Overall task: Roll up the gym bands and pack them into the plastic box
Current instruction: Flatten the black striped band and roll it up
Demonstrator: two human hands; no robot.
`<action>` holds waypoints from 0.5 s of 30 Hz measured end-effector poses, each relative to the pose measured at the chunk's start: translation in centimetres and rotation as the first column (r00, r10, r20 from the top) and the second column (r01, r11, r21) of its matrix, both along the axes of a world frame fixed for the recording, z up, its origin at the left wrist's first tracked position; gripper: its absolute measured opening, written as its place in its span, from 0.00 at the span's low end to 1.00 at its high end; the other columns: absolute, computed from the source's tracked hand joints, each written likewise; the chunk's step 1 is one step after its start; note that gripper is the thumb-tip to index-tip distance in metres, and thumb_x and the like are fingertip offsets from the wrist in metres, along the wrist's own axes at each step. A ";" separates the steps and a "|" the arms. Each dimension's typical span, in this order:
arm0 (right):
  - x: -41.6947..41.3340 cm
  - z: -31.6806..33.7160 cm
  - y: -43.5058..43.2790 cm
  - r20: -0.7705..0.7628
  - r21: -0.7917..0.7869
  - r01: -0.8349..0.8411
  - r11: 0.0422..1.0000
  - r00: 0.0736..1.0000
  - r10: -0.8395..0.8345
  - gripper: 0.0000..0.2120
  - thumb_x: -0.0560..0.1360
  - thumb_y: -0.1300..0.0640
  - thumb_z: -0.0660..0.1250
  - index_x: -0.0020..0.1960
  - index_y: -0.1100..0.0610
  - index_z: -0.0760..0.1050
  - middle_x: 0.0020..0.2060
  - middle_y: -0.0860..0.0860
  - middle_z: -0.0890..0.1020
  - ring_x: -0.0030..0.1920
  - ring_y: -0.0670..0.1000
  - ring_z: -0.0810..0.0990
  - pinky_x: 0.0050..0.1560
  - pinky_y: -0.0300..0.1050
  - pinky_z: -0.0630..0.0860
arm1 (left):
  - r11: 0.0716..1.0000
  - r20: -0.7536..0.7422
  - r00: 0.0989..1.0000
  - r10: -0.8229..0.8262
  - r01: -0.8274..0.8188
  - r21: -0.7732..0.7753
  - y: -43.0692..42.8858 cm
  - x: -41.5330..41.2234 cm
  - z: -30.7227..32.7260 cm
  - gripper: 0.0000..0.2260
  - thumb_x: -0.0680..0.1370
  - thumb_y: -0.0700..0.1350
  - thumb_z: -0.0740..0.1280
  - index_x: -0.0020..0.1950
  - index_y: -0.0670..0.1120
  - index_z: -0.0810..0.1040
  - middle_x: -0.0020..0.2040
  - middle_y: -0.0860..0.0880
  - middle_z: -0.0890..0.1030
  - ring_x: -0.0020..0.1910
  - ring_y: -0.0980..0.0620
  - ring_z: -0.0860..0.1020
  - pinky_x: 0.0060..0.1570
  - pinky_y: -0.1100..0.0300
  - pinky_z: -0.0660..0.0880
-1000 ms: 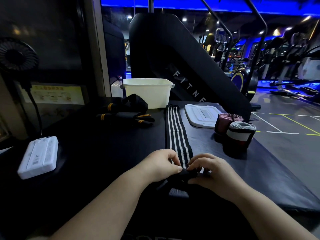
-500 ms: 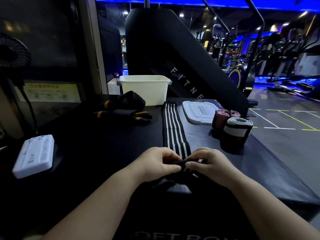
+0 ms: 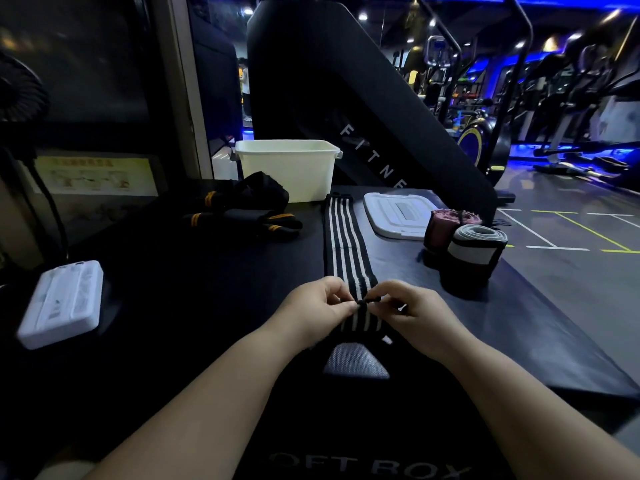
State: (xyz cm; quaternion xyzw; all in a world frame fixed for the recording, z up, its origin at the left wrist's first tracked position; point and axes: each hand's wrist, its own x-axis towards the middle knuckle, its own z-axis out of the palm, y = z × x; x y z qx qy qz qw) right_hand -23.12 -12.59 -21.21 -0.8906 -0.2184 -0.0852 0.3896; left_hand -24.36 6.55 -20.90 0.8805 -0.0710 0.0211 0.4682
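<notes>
A black band with white stripes [image 3: 343, 237] lies stretched away from me on the black padded surface. Its near end is folded over, and my left hand [image 3: 317, 310] and my right hand [image 3: 410, 315] both pinch that fold between thumb and fingertips. A white plastic box [image 3: 287, 168] stands open at the far end, with its flat lid [image 3: 398, 214] lying to the right. Black bands with yellow stripes [image 3: 242, 213] lie in a loose heap left of the box. Two rolled bands stand at the right: a dark red one [image 3: 441, 228] and a grey, white and black one [image 3: 476, 254].
A white flat device [image 3: 62, 303] lies at the left. A black fan [image 3: 17, 91] with a cable stands far left. Behind the box rises a large black machine [image 3: 346, 98]. The padded surface's right edge [image 3: 568, 348] drops to the gym floor.
My hands have lifted the band's near end and turned it over, so white stripes now show on the fold between my fingers. The view has shifted slightly.
</notes>
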 end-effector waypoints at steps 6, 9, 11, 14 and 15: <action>1.0 0.7 0.6 -0.012 -0.158 0.067 0.985 0.997 -0.070 0.02 0.74 0.49 0.71 0.43 0.46 0.81 0.37 0.46 0.82 0.40 0.45 0.79 0.45 0.42 0.74 | 0.982 0.203 0.979 -0.001 -0.038 0.187 0.1 0.2 0.0 0.03 0.76 0.47 0.70 0.43 0.51 0.80 0.46 0.55 0.74 0.40 0.60 0.70 0.42 0.69 0.65; 1.3 1.1 0.8 0.053 -0.241 0.080 0.967 0.996 -0.069 0.07 0.75 0.48 0.70 0.46 0.50 0.82 0.40 0.48 0.83 0.43 0.47 0.78 0.49 0.43 0.73 | 0.995 0.235 0.972 -0.009 -0.014 0.099 0.1 0.1 -0.1 0.06 0.75 0.43 0.71 0.48 0.53 0.78 0.44 0.55 0.77 0.40 0.59 0.73 0.41 0.72 0.67; 1.4 1.0 0.8 0.084 -0.269 0.074 0.960 0.995 -0.053 0.08 0.75 0.48 0.69 0.47 0.51 0.83 0.41 0.47 0.81 0.44 0.46 0.77 0.49 0.42 0.71 | 0.999 0.238 0.971 -0.019 0.009 0.042 -0.1 0.1 0.0 0.08 0.74 0.40 0.71 0.45 0.53 0.79 0.41 0.55 0.79 0.38 0.61 0.75 0.42 0.70 0.69; 1.3 0.2 0.6 0.192 -0.208 0.037 0.977 0.981 0.004 0.05 0.75 0.52 0.70 0.49 0.50 0.81 0.43 0.45 0.77 0.43 0.43 0.75 0.49 0.40 0.71 | 1.000 0.188 0.982 -0.030 0.030 0.006 -0.1 0.2 0.1 0.10 0.75 0.38 0.71 0.41 0.54 0.82 0.40 0.54 0.83 0.41 0.59 0.80 0.45 0.68 0.74; 1.2 -0.1 0.5 0.250 -0.165 0.016 0.986 0.968 0.026 0.04 0.75 0.54 0.71 0.49 0.50 0.80 0.43 0.44 0.77 0.43 0.41 0.75 0.47 0.37 0.72 | 0.999 0.170 0.985 -0.032 0.034 -0.008 0.0 0.2 0.2 0.11 0.75 0.38 0.71 0.40 0.55 0.82 0.40 0.53 0.84 0.41 0.58 0.81 0.46 0.67 0.76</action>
